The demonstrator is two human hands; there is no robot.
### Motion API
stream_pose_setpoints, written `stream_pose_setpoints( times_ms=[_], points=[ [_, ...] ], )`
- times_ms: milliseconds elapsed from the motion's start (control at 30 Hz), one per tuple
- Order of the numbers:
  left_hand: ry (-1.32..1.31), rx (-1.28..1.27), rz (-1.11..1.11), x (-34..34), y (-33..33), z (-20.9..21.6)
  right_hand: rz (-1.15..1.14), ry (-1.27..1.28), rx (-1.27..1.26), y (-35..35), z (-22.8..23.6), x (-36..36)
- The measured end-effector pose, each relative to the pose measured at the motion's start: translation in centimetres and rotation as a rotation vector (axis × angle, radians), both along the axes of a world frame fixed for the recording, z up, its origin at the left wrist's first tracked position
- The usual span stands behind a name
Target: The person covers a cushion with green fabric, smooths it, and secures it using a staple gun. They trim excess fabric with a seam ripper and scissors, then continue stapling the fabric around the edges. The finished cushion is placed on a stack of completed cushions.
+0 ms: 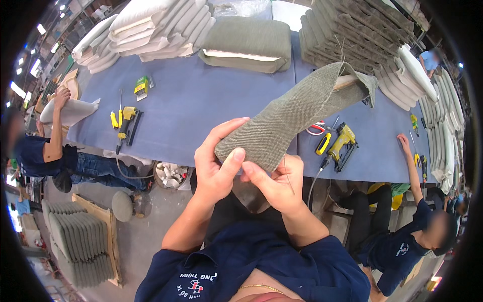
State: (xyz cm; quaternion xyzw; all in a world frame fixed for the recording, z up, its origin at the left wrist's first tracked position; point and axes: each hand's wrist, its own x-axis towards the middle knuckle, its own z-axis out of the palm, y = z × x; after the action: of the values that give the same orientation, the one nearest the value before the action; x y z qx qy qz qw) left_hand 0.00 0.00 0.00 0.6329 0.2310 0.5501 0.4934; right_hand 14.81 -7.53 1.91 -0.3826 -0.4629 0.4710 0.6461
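Observation:
Both of my hands grip the near end of a long upholstered pad (282,118), covered in olive-grey woven fabric. My left hand (221,161) wraps its left corner, thumb on top. Close beside it, my right hand (276,183) pinches the lower edge, with the thumb near the left thumb. The pad is tilted above the table, its far end to the upper right. There the fabric hangs loose around a pale inner edge, and stray threads stick out. One loose thread (289,176) dangles by my right hand. Fingers underneath the pad are hidden.
On the blue table (176,110) lie a yellow staple gun (343,141), red-handled scissors (316,129) and another staple gun (130,121). Fabric stacks (352,32) and a folded olive bundle (246,43) line the back. Co-workers sit at left (45,156) and right (402,246).

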Motion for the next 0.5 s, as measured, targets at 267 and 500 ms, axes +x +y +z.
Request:
stream_pose_setpoints(
  times_ms=[267,500],
  points=[
    [-0.023,0.039,0.027,0.6,-0.2,-0.8,0.497,0.117,-0.164,-0.1,-2.3,1.0],
    [0.039,0.084,0.046,0.2,-0.3,-1.0,0.389,0.117,-0.207,0.2,0.3,0.8]
  ],
)
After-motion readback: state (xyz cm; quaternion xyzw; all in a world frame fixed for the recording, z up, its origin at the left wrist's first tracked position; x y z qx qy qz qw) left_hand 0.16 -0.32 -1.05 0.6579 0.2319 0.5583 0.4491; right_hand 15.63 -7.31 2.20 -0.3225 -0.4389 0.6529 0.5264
